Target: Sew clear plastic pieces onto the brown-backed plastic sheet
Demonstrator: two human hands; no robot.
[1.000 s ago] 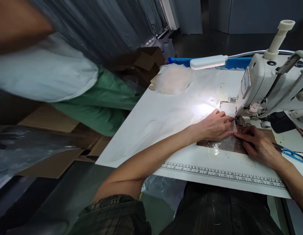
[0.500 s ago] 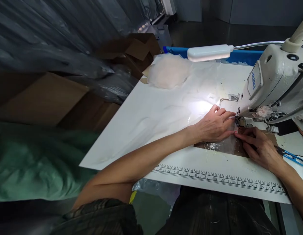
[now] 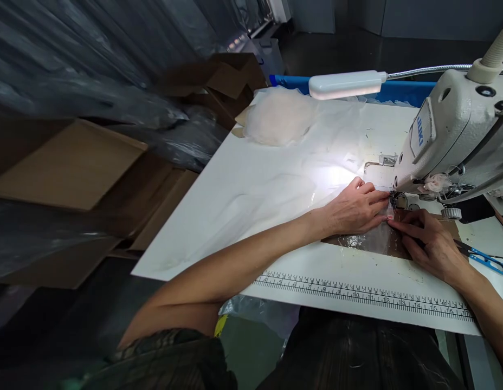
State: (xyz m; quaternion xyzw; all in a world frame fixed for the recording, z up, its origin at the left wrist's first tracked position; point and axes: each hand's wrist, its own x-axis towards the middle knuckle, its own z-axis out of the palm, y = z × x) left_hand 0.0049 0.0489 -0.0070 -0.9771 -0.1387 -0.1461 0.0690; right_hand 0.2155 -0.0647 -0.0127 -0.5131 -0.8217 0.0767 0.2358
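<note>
My left hand (image 3: 359,208) presses down on sheer white fabric (image 3: 377,238) just left of the needle and presser foot (image 3: 393,199) of a sewing machine (image 3: 450,124). Its thumb and bent fingers grip the fabric's edge. From the other side, my right hand (image 3: 428,238) pinches the edge between thumb and forefinger, close to my left thumb. A small pinkish bit of the piece shows between the fingertips. Under the fabric lies a shiny brown plate (image 3: 398,248). More sheer fabric (image 3: 251,206) spreads to the left across the white table (image 3: 186,233).
A pile of pale sheer pieces (image 3: 279,116) lies at the back. Above it hangs a white lamp (image 3: 344,85). Blue-handled scissors (image 3: 489,261) rest right of my right hand. A printed ruler (image 3: 357,295) runs along the front edge. Open cardboard boxes (image 3: 72,162) stand left.
A green cloth shape at the lower left has gone from view, uncovering a box and plastic. My hands stay nearly in place, with slightly more fabric showing by the needle.
</note>
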